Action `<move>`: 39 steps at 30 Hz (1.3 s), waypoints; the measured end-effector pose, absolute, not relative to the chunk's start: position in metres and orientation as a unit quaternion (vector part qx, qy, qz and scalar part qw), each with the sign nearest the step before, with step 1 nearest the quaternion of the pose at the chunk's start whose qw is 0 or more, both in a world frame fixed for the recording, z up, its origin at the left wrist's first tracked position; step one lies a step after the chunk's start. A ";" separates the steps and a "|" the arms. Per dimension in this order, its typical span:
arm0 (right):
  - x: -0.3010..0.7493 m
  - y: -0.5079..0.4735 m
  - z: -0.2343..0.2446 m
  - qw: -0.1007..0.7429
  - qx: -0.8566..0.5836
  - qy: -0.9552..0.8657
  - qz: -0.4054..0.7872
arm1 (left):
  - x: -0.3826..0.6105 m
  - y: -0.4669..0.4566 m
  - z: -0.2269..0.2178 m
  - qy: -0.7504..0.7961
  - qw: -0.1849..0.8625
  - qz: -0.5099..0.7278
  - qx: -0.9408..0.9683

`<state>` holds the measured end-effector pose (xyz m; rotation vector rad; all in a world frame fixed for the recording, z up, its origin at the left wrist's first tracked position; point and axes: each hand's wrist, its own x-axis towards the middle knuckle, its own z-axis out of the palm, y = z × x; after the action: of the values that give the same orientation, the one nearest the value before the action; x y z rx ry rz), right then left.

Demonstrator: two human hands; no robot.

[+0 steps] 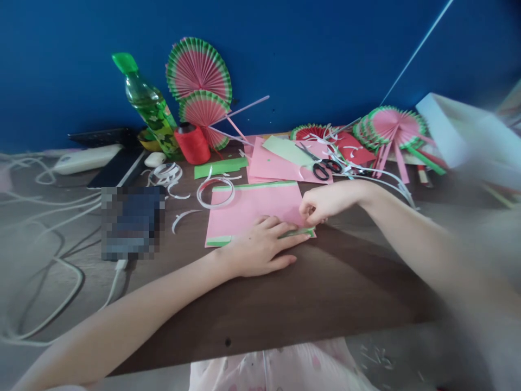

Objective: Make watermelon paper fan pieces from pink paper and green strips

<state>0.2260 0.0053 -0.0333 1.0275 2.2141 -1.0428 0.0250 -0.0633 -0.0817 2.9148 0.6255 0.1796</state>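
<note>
A sheet of pink paper [256,203] lies on the brown table, with green strips along its far and near edges. My left hand [264,244] rests flat across the near edge, fingers spread over the near green strip [220,240]. At the sheet's right near corner, my right hand [325,203] is closed, thumb and fingers curled together. What its fingertips pinch, if anything, is hidden. On the sheet's far left part sits a roll of tape [215,205].
Scissors [321,169] lie on pink and pale green sheets behind. Folded paper fans [199,68] lean against the blue wall, near a green bottle [148,103] and a red thread spool [193,145]. A blurred phone [132,222] with cables is at left. Curled white strips [166,175] are scattered.
</note>
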 end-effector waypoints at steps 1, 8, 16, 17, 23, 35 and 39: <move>0.226 0.006 -0.033 0.242 0.373 0.811 -0.381 | 0.026 -0.064 -0.082 0.219 0.078 0.055 0.971; 0.226 0.006 -0.033 0.246 0.376 0.806 -0.385 | 0.033 -0.069 -0.084 0.247 0.073 0.060 0.964; 0.225 0.004 -0.034 0.249 0.381 0.817 -0.355 | 0.031 -0.071 -0.088 0.239 0.078 0.075 0.965; 0.225 0.004 -0.034 0.251 0.383 0.818 -0.349 | 0.031 -0.071 -0.088 0.238 0.081 0.076 0.965; 0.222 -0.001 -0.029 0.256 0.396 0.827 -0.306 | 0.031 -0.072 -0.089 0.240 0.083 0.078 0.964; 0.224 -0.001 -0.029 0.267 0.450 0.821 -0.231 | 0.030 -0.072 -0.092 0.244 0.084 0.076 0.963; 0.225 0.001 -0.029 0.271 0.453 0.814 -0.241 | 0.031 -0.072 -0.094 0.246 0.097 0.066 0.962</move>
<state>0.2253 0.0008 -0.0289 1.2211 2.1927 -0.6479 0.0307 -0.0715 -0.0935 2.8490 0.7277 0.1940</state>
